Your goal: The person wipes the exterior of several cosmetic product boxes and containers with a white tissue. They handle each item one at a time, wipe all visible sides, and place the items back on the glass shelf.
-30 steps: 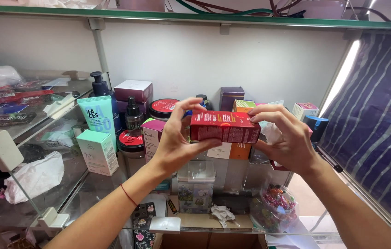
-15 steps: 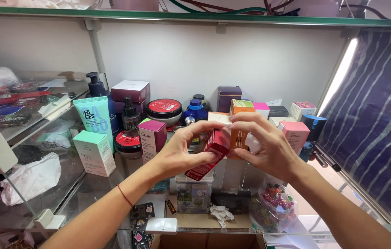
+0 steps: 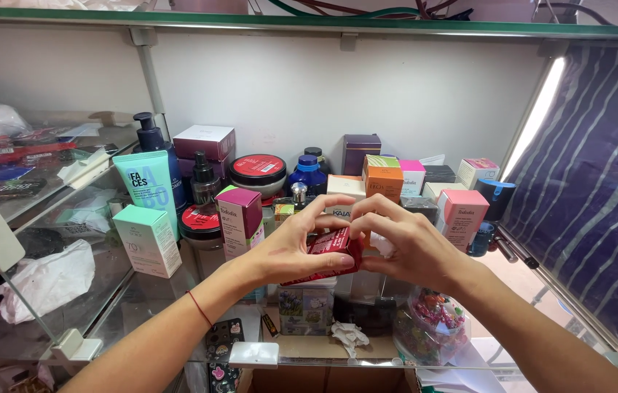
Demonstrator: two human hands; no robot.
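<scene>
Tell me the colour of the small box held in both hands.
Dark red, seen in the head view: the box sits between the left hand and right hand.

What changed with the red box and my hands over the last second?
The red box dropped from chest-high and level to lower down, tilted end-on. The left hand and right hand closed in together around it, both still gripping. The boxes, jars and bottles on the glass shelf stayed put.

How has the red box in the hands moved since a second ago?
Yes. The red box has come down and tilted; it was level with the orange box on the shelf and now sits below it, held by left hand and right hand.
</scene>
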